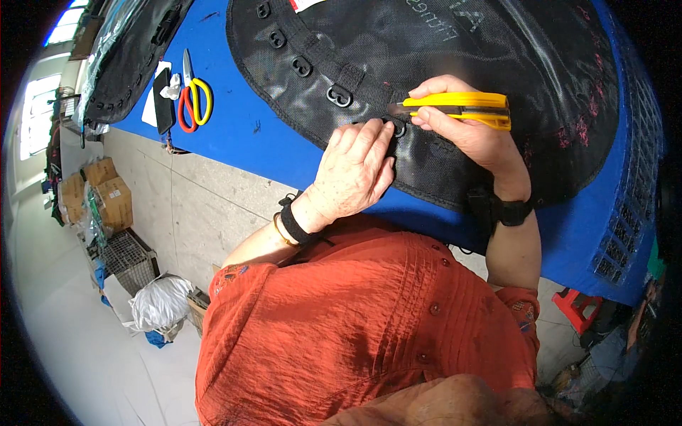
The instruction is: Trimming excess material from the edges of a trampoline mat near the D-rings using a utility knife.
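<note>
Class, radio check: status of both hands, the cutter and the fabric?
Right hand gripping yellow cutter, blade at a black ring. Left hand pressing black fabric flat. Scissors lie aside.

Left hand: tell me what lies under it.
The left hand presses flat on the black mesh panel, beside a row of black plastic loops. The blue table lies beneath the panel. Whatever sits directly under the palm is covered and cannot be seen.
</note>
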`<state>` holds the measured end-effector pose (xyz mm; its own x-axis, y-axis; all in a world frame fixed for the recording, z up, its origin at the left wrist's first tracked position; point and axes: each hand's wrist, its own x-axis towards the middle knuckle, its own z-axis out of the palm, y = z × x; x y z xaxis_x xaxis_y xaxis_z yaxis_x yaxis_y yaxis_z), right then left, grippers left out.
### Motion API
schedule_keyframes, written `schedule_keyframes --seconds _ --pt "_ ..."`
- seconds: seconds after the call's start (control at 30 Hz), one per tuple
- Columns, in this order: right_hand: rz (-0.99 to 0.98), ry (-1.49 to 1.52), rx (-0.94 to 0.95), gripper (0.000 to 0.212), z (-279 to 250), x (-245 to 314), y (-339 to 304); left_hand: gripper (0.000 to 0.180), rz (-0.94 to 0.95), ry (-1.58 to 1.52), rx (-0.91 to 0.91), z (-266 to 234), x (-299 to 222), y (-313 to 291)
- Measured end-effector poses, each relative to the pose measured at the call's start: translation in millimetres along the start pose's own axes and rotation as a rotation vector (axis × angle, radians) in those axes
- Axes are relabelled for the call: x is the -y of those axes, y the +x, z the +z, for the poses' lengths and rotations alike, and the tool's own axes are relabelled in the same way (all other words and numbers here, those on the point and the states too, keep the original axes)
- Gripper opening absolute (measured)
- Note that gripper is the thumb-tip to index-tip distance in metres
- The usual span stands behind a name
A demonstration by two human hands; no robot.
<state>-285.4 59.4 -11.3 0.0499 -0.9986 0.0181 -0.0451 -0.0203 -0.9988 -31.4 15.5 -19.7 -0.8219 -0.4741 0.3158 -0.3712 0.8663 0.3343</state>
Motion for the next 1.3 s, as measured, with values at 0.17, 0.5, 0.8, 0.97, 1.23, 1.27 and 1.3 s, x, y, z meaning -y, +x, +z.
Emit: schedule_keyframes --seconds 0.17,0.5,0.8,0.97,1.23,1.27,1.3 --pt "-0.021 -0.059 -0.011 0.02 -1 4 -2 0.059 -0.007 0.001 0.01 -1 0 0" --pt "-0.005 -0.117 -0.01 0.017 -6 12 -3 0.058 -0.01 -0.001 0.009 -2 -1 2" --pt "0.013 -0.211 0.046 0.021 -12 11 -4 0.058 -0.001 -0.001 -0.012 0 -1 1" --pt "-0.031 -0.227 -0.009 0.019 -11 15 -6 0.058 -0.007 -0.001 -0.007 -1 0 0" --pt "0.014 -0.072 -0.037 0.021 -13 21 -6 0.058 -0.013 -0.002 0.015 -1 -1 0" --pt "0.01 -0.067 -0.035 0.02 -11 19 -5 0.058 -0.013 -0.002 0.014 -1 0 0" --pt "0.006 -0.064 -0.035 0.02 -8 17 -4 0.058 -0.01 -0.006 0.014 -1 0 0"
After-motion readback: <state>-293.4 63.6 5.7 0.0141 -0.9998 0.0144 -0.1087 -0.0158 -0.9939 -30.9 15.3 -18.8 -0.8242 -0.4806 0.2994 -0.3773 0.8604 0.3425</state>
